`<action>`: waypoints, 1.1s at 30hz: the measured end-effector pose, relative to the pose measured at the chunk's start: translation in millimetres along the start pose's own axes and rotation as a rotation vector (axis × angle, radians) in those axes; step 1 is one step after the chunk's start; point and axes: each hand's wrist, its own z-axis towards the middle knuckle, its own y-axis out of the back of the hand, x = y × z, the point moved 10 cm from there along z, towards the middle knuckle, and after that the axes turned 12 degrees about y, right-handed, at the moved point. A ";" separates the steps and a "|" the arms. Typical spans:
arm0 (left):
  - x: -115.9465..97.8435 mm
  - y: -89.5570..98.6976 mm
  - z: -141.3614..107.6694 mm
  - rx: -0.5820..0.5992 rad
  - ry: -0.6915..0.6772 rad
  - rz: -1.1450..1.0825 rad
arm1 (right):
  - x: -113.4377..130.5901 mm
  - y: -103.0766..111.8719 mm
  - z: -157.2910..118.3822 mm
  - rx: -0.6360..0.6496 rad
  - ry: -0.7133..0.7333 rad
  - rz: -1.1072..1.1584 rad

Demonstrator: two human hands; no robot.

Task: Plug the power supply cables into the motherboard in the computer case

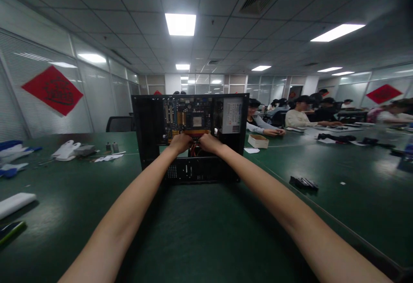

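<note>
An open black computer case (143,124) stands on its edge across the green table, its inside facing me. Within it are a motherboard (190,110), a bare processor socket area (197,121) and a power supply with a white label (232,115). Both arms reach into the case. My left hand (180,143) is closed at the lower edge of the motherboard, beside the orange memory slots (196,133). At the right end of those slots, my right hand (209,142) is closed too. Whatever the fingers grip is hidden. Cables (194,150) hang between the hands.
To the left lie white plastic bags (66,149), a grey box (84,150) and a white object (16,204). On the right are a small open carton (258,141) and a dark bundle of parts (303,183). Other people (300,113) sit working at the tables beyond.
</note>
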 end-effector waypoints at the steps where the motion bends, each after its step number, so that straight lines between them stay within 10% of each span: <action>1: -0.4 0.5 -0.3 -0.004 -0.004 -0.001 | 0.1 -0.2 0.6 -0.006 0.001 -0.006; 33: 12.0 -7.6 12.8 0.032 0.097 -0.290 | -9.8 -3.9 7.6 -0.073 -0.025 0.085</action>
